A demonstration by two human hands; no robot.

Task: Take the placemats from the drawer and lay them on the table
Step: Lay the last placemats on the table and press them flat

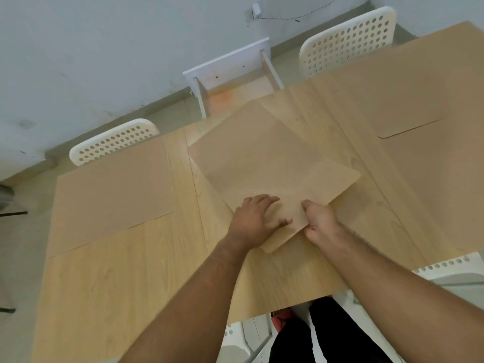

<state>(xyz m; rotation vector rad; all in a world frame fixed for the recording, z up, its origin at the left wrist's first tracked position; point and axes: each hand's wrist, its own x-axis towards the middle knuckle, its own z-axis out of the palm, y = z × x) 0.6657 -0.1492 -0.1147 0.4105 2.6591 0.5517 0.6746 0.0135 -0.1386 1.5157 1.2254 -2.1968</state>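
Pinching the placemats [275, 163], right hand [320, 222] faces left hand [255, 221] pressing them.

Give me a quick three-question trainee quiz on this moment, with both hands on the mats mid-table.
1. True or false: the white drawer at the table far edge is shut.
2. Fill in: the left hand lies on top of the held placemats, while the right hand ___ their edge.
3. Where does a laid placemat lie flat? A. on the floor B. on the table by the left chair C. on a chair seat
Key: 1 false; 2 pinches; 3 B.
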